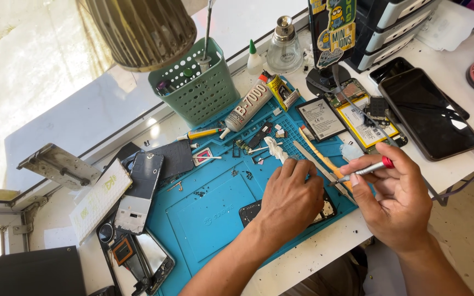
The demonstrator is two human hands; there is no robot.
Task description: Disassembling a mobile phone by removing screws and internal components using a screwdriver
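Note:
My left hand [289, 200] lies palm down on a dark opened phone [249, 211] that rests on a blue repair mat [209, 211], covering most of it. My right hand [399, 200] holds a thin silver screwdriver with a red cap [370, 170], its tip pointing left toward the phone's far edge, just beside my left fingers. A metal spudger and an orange pry tool [316, 151] lie on the mat just beyond my fingers.
A green basket [198, 90] of tools, a glue tube [248, 107], a glass bottle [284, 46], a loose battery [320, 118], an open phone with a yellow battery [366, 118], a dark tablet [428, 112] and several dismantled phones [138, 192] surround the mat. The table edge runs just before me.

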